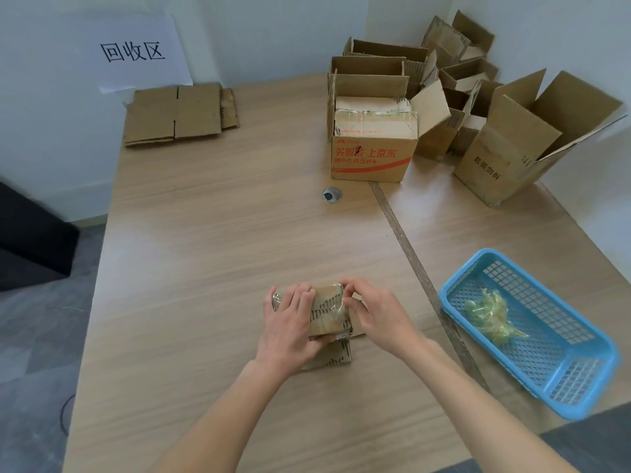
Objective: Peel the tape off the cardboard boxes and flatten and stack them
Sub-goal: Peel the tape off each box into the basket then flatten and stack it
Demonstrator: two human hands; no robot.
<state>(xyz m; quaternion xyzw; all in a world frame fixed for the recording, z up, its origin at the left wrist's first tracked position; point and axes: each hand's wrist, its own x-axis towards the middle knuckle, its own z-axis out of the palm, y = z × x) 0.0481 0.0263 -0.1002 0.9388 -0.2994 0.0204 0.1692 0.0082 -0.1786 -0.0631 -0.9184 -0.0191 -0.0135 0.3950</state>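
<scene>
A white sheet point(133, 49) on the wall reads 回收区, above a flat stack of cardboard point(177, 112) at the table's far left. Among the open boxes at the far right, one closed box point(374, 155) carries red print reading 上京东, and a tall open box point(512, 148) shows 勿拆. Near the front edge of the wooden table point(211, 233), a small taped box point(329, 315) with dark stripe markings sits under glossy clear tape. The left hand point(290, 322) grips its left side, fingers curled over the top; the right hand point(375, 312) appears to pinch the tape at the upper right edge. A blue basket point(580, 380) to the right holds crumpled tape point(491, 315).
</scene>
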